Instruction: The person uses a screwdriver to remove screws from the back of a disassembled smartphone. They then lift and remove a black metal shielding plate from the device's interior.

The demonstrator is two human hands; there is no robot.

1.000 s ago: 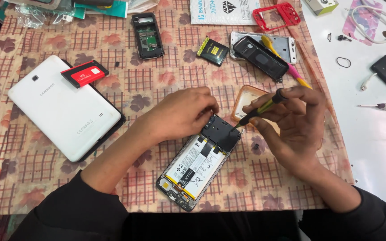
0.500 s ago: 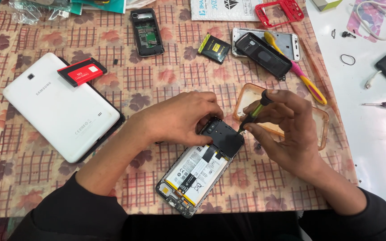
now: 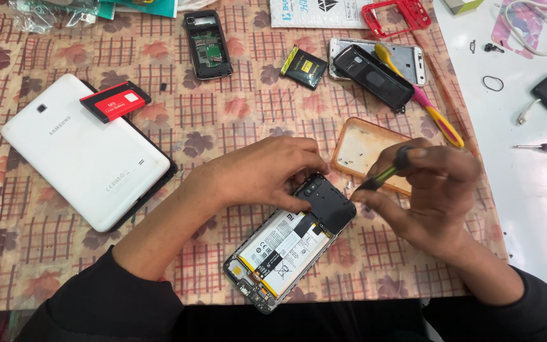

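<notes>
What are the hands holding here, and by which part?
The right hand grips a green-and-black screwdriver by its handle. The left hand presses its fingers on the top end of the opened phone, steadying rather than lifting it.

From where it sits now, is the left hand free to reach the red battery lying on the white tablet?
Probably yes. The left hand rests on the opened phone, holding nothing. The red battery lies uncovered on the white tablet, up and to that hand's left, with only bare tablecloth between them.
</notes>
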